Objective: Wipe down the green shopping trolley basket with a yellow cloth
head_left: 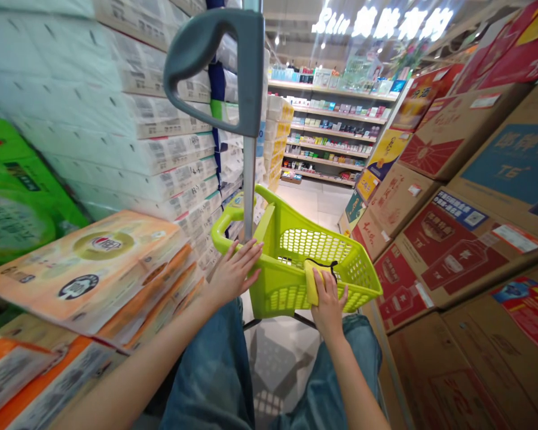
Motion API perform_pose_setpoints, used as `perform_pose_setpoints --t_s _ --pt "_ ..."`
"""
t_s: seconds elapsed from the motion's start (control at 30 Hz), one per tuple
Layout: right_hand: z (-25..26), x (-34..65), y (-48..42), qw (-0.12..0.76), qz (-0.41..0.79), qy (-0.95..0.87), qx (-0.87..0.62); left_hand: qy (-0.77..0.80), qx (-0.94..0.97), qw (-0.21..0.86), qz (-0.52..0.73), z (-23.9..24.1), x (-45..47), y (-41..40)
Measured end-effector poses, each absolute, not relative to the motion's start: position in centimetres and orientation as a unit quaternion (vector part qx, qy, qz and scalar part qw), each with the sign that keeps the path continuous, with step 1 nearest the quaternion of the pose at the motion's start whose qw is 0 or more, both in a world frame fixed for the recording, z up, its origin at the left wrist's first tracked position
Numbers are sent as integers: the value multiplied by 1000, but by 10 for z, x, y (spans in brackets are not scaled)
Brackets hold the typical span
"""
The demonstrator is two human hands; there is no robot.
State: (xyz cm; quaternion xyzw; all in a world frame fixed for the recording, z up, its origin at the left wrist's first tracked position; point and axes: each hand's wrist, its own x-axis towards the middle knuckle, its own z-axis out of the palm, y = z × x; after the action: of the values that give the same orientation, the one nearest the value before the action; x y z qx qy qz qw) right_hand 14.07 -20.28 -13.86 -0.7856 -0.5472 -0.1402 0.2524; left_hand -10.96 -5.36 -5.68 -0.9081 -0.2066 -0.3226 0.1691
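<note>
A lime-green rolling shopping basket [291,272] stands in front of my knees, its sides pierced with holes. My left hand [237,269] lies on the basket's near left corner beside the metal pole [249,191], fingers stretched out flat. At the pole's top is a grey loop handle [251,71]. My right hand [329,304] presses a folded yellow cloth [311,282] with black edging against the near rim. Part of the cloth is hidden under my fingers. What I can see of the basket's inside shows only its holed walls.
Stacked white tissue packs [107,107] rise on the left, above orange packs [85,275] and a green pack [27,197]. Cardboard cartons [457,251] wall the right side. A narrow tiled aisle [316,200] leads to shelves [332,128] of small boxed goods.
</note>
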Motion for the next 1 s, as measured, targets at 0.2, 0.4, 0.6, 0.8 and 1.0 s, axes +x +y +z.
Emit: perform_pose_setpoints --t_s 0.2,0.4,0.6,0.8,1.0 --pt "-143 144 -203 271 -129 -525 -796 -211 -909 155 -325 -60 -97 -59" --pt "-143 145 -203 280 -115 -528 -793 -219 -908 140 -329 -64 -97 -53" --pt "-133 129 -200 283 -95 -482 -824 -229 -917 116 -305 -62 -95 -58" --pt "-91 60 -164 279 -58 -534 -796 -233 -916 108 -307 -61 -89 -59" --pt "-86 52 -155 285 -74 -573 -765 -227 -917 126 -303 -63 -90 -46"
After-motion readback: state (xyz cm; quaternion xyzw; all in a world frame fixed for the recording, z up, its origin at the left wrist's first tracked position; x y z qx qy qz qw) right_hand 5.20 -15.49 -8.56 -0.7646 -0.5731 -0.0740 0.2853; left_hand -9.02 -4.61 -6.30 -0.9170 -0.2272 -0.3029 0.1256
